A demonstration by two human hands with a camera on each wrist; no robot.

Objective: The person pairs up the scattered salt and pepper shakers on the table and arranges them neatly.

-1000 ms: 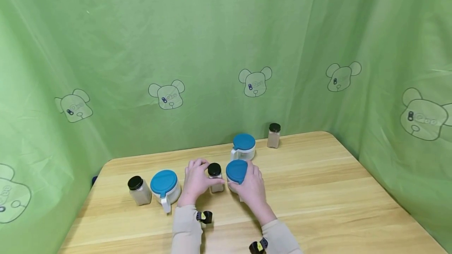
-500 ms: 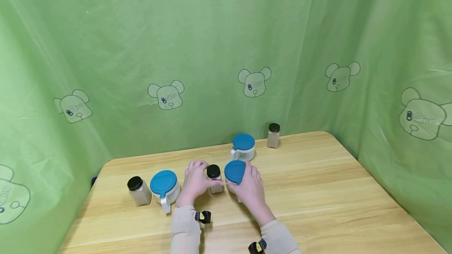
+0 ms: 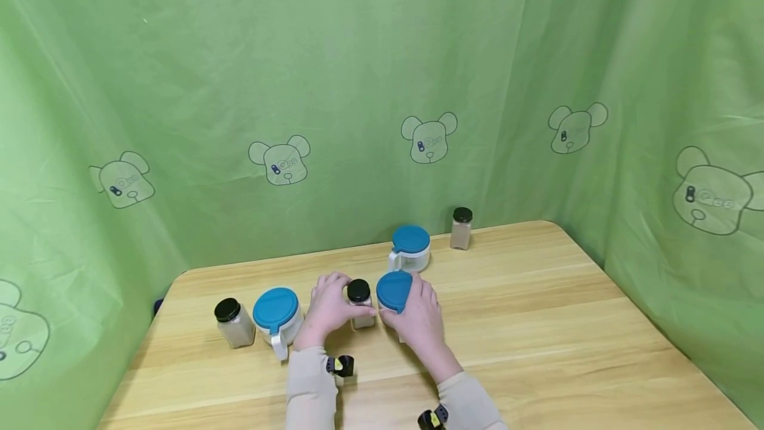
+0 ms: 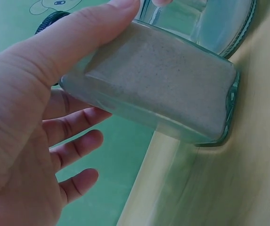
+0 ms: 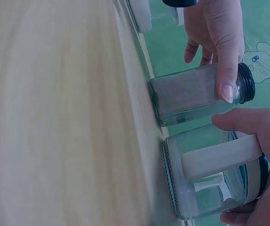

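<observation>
Near the middle of the table, my left hand (image 3: 327,309) holds a square glass spice jar (image 4: 163,80) with a black screw lid, filled with greyish powder. The thumb lies along its near side, and the other fingers are behind it. My right hand (image 3: 420,317) grips a round glass seasoning pot (image 5: 210,190) from its right side, up at its blue lid (image 3: 394,289). The pot's white handle (image 5: 222,157) points toward the wrist camera. Both containers stand upright on the table, close side by side, with the two thumbs between them in the head view.
To the left stand another blue-lidded pot (image 3: 276,310) and a black-lidded spice jar (image 3: 235,324). Behind the held pot is a third blue-lidded pot (image 3: 410,244), with a spice jar (image 3: 461,229) near the back edge. Green curtain (image 3: 358,52) surrounds the wooden table (image 3: 537,324).
My right hand and the blue-lidded pot have shifted slightly left, toward the spice jar. The left hand and its jar have moved only a little, left and nearer. Both grips stay the same.
</observation>
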